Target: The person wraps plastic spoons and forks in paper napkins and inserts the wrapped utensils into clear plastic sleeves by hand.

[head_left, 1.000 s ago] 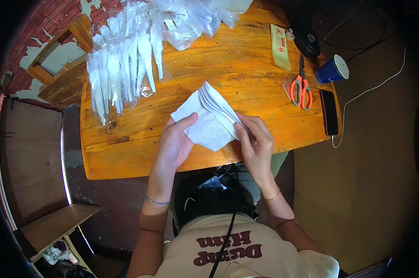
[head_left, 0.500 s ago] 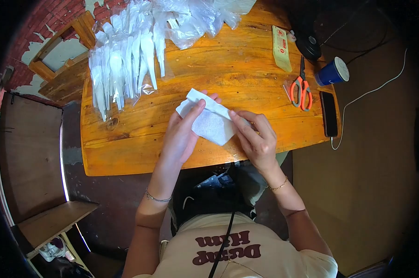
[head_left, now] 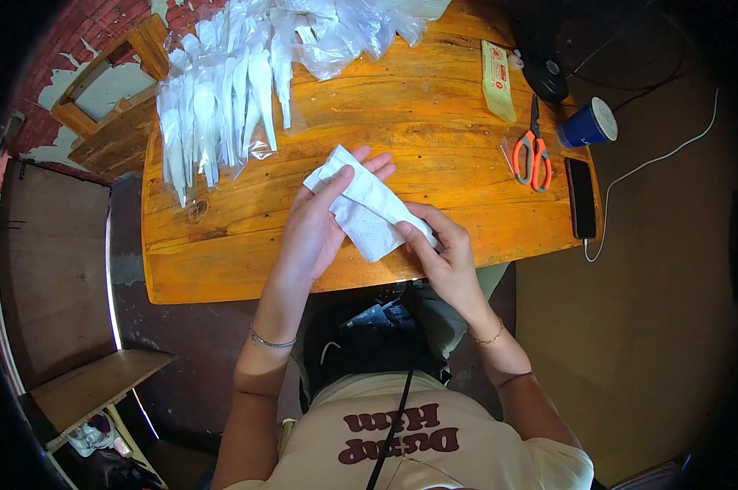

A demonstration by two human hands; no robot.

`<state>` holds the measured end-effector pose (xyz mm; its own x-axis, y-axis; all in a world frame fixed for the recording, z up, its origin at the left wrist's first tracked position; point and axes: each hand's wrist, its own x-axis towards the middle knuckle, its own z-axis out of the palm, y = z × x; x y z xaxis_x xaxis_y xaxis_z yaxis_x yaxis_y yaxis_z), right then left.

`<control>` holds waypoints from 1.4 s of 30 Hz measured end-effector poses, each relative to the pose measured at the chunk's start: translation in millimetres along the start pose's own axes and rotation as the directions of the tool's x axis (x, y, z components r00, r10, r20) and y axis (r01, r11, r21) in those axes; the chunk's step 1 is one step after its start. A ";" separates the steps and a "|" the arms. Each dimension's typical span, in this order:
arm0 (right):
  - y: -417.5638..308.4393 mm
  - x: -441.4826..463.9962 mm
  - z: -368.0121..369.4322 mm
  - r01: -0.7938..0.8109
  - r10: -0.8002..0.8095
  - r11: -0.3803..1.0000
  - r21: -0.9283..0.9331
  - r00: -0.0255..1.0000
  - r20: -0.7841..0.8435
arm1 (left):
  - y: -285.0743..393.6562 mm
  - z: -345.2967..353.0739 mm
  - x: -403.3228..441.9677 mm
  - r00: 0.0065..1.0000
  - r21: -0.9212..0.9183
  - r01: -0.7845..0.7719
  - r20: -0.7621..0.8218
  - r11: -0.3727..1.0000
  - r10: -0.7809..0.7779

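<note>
A white paper napkin (head_left: 367,208), partly folded over, is held between my two hands above the front part of the wooden table. My left hand (head_left: 316,220) supports it from below, with the thumb pressed on its upper left part and the fingertips showing past the far edge. At the lower right end, my right hand (head_left: 442,245) pinches the napkin between thumb and fingers. Whatever may be wrapped inside the fold is hidden.
White plastic cutlery in clear bags (head_left: 222,98) lies at the back left of the table (head_left: 369,106). To the right are orange-handled scissors (head_left: 532,159), a yellow packet (head_left: 496,82), a blue cup (head_left: 588,124), a phone (head_left: 580,198) with a white cable, and a black round object (head_left: 544,79).
The napkin's narrow folded strip has become a wider flap lying across it. My right hand has moved slightly down and toward me, its thumb now on top of the napkin.
</note>
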<state>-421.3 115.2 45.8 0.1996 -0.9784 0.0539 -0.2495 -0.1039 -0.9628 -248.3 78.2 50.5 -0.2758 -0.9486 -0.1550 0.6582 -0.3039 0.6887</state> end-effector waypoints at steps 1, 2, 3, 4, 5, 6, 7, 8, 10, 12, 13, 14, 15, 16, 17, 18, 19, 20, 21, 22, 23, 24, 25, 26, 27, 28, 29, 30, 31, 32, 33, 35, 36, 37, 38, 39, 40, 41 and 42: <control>-0.5 -0.9 1.7 -0.047 0.048 0.998 0.047 0.999 -0.018 | 0.5 -0.9 -0.4 1.000 0.004 0.009 0.006 1.000 -0.009; -1.4 -2.2 3.2 -0.093 0.097 0.991 0.096 0.995 -0.033 | 0.8 -2.6 -1.4 1.000 0.070 0.000 0.028 0.998 -0.002; -2.3 -2.8 4.5 -0.138 0.146 0.980 0.144 0.988 -0.046 | 1.1 -4.8 -3.0 0.999 0.136 -0.010 0.051 0.991 0.003; -3.1 -2.9 6.0 -0.165 0.180 0.962 0.217 0.982 -0.050 | 1.5 -7.2 -4.5 0.997 0.200 -0.021 0.075 0.980 0.007; -3.9 -2.9 7.1 -0.191 0.215 0.938 0.289 0.975 -0.052 | 2.0 -10.8 -6.2 0.998 0.232 0.028 0.046 0.972 -0.040; -4.3 -3.2 7.7 -0.215 0.249 0.908 0.359 0.967 -0.051 | 2.2 -15.1 -8.1 0.996 0.263 0.078 0.015 0.962 -0.085; -4.2 -3.7 7.0 -0.226 0.259 0.894 0.386 0.965 -0.034 | 1.1 -18.2 -9.5 0.992 0.291 0.128 -0.017 0.948 -0.129; -3.9 -3.9 5.7 -0.237 0.268 0.879 0.413 0.963 -0.017 | -1.2 -20.2 -10.1 0.994 0.282 0.110 -0.024 0.953 -0.108; -2.3 -4.1 6.3 -0.239 0.278 0.858 0.454 0.960 -0.019 | -5.7 -23.8 -11.5 0.997 0.261 0.074 -0.039 0.962 -0.066; 2.7 -3.0 10.6 -0.217 0.279 0.848 0.483 0.959 -0.058 | -6.9 -24.8 -12.2 0.998 0.282 0.061 -0.050 0.958 -0.049; 4.0 -3.3 12.1 -0.220 0.286 0.839 0.497 0.956 -0.061 | -7.2 -25.1 -12.6 0.998 0.292 0.055 -0.056 0.955 -0.040; 5.0 -3.8 13.4 -0.222 0.294 0.830 0.511 0.954 -0.063 | -6.6 -25.3 -13.2 0.997 0.292 0.071 -0.060 0.954 -0.056; 5.3 -4.3 14.6 -0.224 0.301 0.821 0.525 0.951 -0.066 | -5.3 -25.4 -13.8 0.995 0.291 0.088 -0.065 0.953 -0.072; 5.1 -4.8 15.7 -0.222 0.303 0.825 0.520 0.950 -0.074 | -4.5 -25.3 -14.2 0.994 0.291 0.105 -0.070 0.951 -0.088; 4.7 -5.3 16.8 -0.221 0.305 0.828 0.515 0.949 -0.082 | -4.6 -24.9 -14.5 0.994 0.279 0.102 -0.073 0.955 -0.085; 4.5 -5.5 17.8 -0.220 0.306 0.832 0.510 0.948 -0.089 | -4.9 -24.4 -14.9 0.994 0.268 0.098 -0.076 0.958 -0.081; 5.3 -5.4 18.8 -0.161 0.238 0.894 0.419 0.961 -0.138 | -5.1 -24.0 -15.2 0.994 0.256 0.094 -0.080 0.962 -0.076; 7.1 -5.4 20.1 -0.100 0.164 0.942 0.321 0.970 -0.179 | -5.1 -23.5 -15.5 0.994 0.245 0.095 -0.078 0.965 -0.078; 8.2 -5.4 21.2 -0.039 0.086 0.975 0.218 0.974 -0.212 | -5.1 -23.0 -15.8 0.994 0.235 0.095 -0.076 0.967 -0.079; 8.1 -5.2 21.8 -0.001 0.041 0.985 0.171 0.972 -0.230 | -5.3 -22.9 -16.1 0.994 0.223 0.096 -0.073 0.970 -0.081; 7.8 -4.9 22.3 0.036 -0.005 0.992 0.123 0.969 -0.246 | -5.3 -23.4 -16.3 0.994 0.229 0.103 -0.065 0.968 -0.090; 7.7 -4.7 22.3 0.072 -0.050 0.995 0.074 0.964 -0.260 | -5.1 -24.4 -16.4 0.993 0.234 0.110 -0.056 0.966 -0.100; 8.0 -4.3 21.5 0.099 -0.086 0.994 0.035 0.960 -0.266 | -5.1 -25.1 -16.5 0.993 0.239 0.117 -0.047 0.964 -0.109; 8.4 -3.6 20.5 0.126 -0.123 0.992 -0.004 0.955 -0.269 | -5.3 -25.5 -16.7 0.992 0.238 0.129 -0.047 0.963 -0.121; 8.6 -3.0 20.1 0.154 -0.160 0.987 -0.043 0.949 -0.271 | -5.3 -25.9 -17.0 0.990 0.237 0.139 -0.047 0.962 -0.132; 8.5 -3.2 20.4 0.155 -0.164 0.986 -0.056 0.949 -0.270 | -5.3 -26.3 -17.7 0.989 0.236 0.150 -0.048 0.960 -0.143; 8.1 -3.7 20.5 0.155 -0.169 0.985 -0.070 0.948 -0.269 | -5.2 -26.3 -18.5 0.988 0.238 0.152 -0.049 0.959 -0.144; 7.6 -4.0 20.3 0.157 -0.174 0.984 -0.084 0.947 -0.269 | -5.0 -26.0 -19.0 0.988 0.240 0.153 -0.048 0.959 -0.145; 6.6 -4.9 20.1 0.146 -0.169 0.984 -0.103 0.951 -0.260 | -5.0 -25.7 -19.3 0.988 0.242 0.154 -0.047 0.958 -0.147; 5.3 -6.5 20.1 0.136 -0.163 0.983 -0.122 0.954 -0.251 | -5.6 -26.1 -19.7 0.988 0.241 0.154 -0.051 0.958 -0.146; 4.7 -7.4 20.2 0.125 -0.157 0.982 -0.141 0.958 -0.241 | -6.4 -26.8 -20.0 0.988 0.241 0.153 -0.056 0.958 -0.144; 5.9 -7.8 21.7 0.243 -0.300 0.936 -0.256 0.929 -0.217 | -7.0 -27.7 -21.0 0.987 0.242 0.162 -0.063 0.957 -0.151; 6.5 -7.6 22.1 0.299 -0.370 0.902 -0.312 0.908 -0.199 | -6.9 -28.2 -21.2 0.985 0.243 0.171 -0.063 0.955 -0.160; 6.8 -7.2 22.0 0.330 -0.409 0.876 -0.353 0.895 -0.179 | -6.8 -28.4 -21.7 0.984 0.245 0.179 -0.064 0.953 -0.169; 7.1 -6.4 21.6 0.360 -0.447 0.846 -0.392 0.881 -0.157 | -6.6 -27.8 -22.5 0.986 0.241 0.165 -0.052 0.956 -0.157; 7.3 -6.1 21.1 0.390 -0.484 0.814 -0.431 0.865 -0.133 | -5.9 -26.3 -23.8 0.989 0.237 0.150 -0.040 0.960 -0.145; 7.5 -6.4 20.2 0.394 -0.485 0.806 -0.442 0.867 -0.112 | -4.8 -24.3 -24.6 0.991 0.233 0.134 -0.027 0.963 -0.132; 7.8 -7.4 19.1 0.397 -0.485 0.798 -0.454 0.870 -0.090 | -2.6 -21.3 -25.9 0.994 0.276 0.110 -0.003 0.955 -0.114; 8.2 -8.2 18.1 0.401 -0.484 0.789 -0.465 0.873 -0.069 | 0.3 -17.6 -27.2 0.995 0.317 0.085 0.021 0.945 -0.097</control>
<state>-407.8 125.6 32.7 0.2296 -0.8157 0.5309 -0.5580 -0.5573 -0.6149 -228.3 102.4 42.4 -0.3530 -0.9127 -0.2057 0.3763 -0.3398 0.8619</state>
